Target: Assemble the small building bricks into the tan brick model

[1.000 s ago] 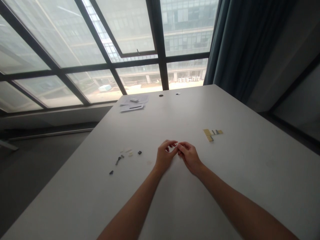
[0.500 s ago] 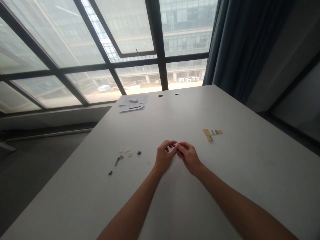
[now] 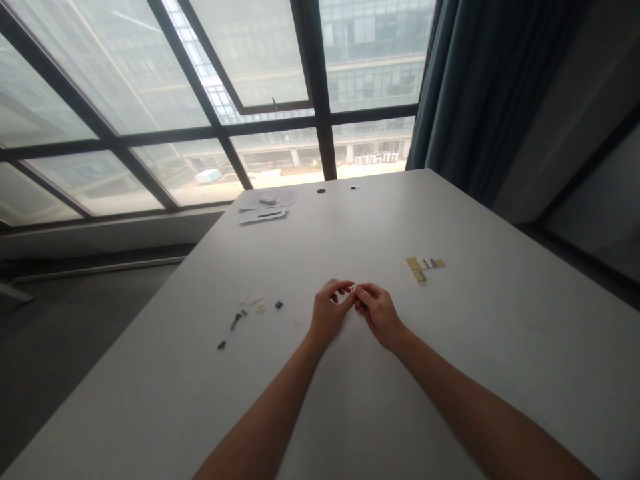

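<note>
My left hand (image 3: 331, 305) and my right hand (image 3: 376, 310) meet fingertip to fingertip over the middle of the white table (image 3: 345, 243). Both are closed in a pinch around something tiny, too small and too covered by the fingers to name. To the left lie small dark grey pieces (image 3: 236, 321) and a separate dark piece (image 3: 279, 305). Several pale, cream-coloured pieces (image 3: 260, 307) are beside them. On the right rests a flat L-shaped assembly (image 3: 414, 268) of tan, white and grey pieces.
Papers (image 3: 265, 215) with a small object on top lie at the far left of the table. Two round cable holes, one dark (image 3: 321, 191) and one partly white (image 3: 355, 188), are near the back edge. Windows stand behind, with a blue curtain (image 3: 465, 93) at the right.
</note>
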Demonstrator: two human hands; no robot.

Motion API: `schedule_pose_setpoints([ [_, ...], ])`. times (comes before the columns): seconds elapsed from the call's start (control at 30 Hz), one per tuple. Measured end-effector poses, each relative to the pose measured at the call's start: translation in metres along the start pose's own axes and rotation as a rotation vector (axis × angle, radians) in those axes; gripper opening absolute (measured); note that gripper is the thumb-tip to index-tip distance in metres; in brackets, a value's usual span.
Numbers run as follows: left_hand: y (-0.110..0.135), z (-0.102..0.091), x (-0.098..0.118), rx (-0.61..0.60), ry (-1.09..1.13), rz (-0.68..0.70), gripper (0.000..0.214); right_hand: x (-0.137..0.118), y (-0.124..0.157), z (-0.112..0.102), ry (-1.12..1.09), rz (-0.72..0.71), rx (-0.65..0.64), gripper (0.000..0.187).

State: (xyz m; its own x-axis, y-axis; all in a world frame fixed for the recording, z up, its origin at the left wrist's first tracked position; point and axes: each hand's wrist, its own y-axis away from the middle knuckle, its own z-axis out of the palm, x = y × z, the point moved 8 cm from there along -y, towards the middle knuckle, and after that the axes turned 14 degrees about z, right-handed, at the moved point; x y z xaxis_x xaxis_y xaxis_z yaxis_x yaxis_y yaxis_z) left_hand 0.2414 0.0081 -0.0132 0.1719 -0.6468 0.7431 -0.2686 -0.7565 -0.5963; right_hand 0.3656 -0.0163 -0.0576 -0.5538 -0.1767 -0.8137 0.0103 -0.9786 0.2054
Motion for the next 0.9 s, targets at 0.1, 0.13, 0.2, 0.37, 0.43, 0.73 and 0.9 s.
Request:
schedule_pose_setpoints([
  [0.1,0.0003,-0.0008,-0.0001,0.008,-0.001,0.006,0.017,-0.0008,0.0009,0.0010,-0.006,0.008,-0.006,0.028],
  [0.13,0.0004,-0.0009,-0.0001,0.009,-0.001,0.009,0.017,-0.0009,0.0012,0.0014,-0.008,0.011,-0.010,0.028],
  [0.2,0.0003,-0.0008,-0.0001,0.007,0.005,0.016,0.016,-0.0011,0.0018,0.0017,-0.012,0.016,-0.016,0.028],
  [0.37,0.0004,-0.0006,-0.0010,-0.001,0.006,0.018,0.014,-0.0014,0.0022,0.0031,-0.024,0.028,-0.030,0.029],
  [0.43,0.0007,-0.0009,-0.0014,-0.002,0.005,0.015,0.013,-0.0018,0.0024,0.0044,-0.021,0.031,-0.037,0.029],
  [0.73,0.0010,-0.0006,0.0004,-0.016,-0.010,0.021,0.014,-0.0002,0.0018,0.0045,-0.029,0.037,-0.043,0.030],
  [0.9,0.0008,0.0001,0.0007,-0.019,-0.014,0.019,0.013,-0.0031,0.0038,0.0061,-0.008,0.034,-0.036,0.031],
])
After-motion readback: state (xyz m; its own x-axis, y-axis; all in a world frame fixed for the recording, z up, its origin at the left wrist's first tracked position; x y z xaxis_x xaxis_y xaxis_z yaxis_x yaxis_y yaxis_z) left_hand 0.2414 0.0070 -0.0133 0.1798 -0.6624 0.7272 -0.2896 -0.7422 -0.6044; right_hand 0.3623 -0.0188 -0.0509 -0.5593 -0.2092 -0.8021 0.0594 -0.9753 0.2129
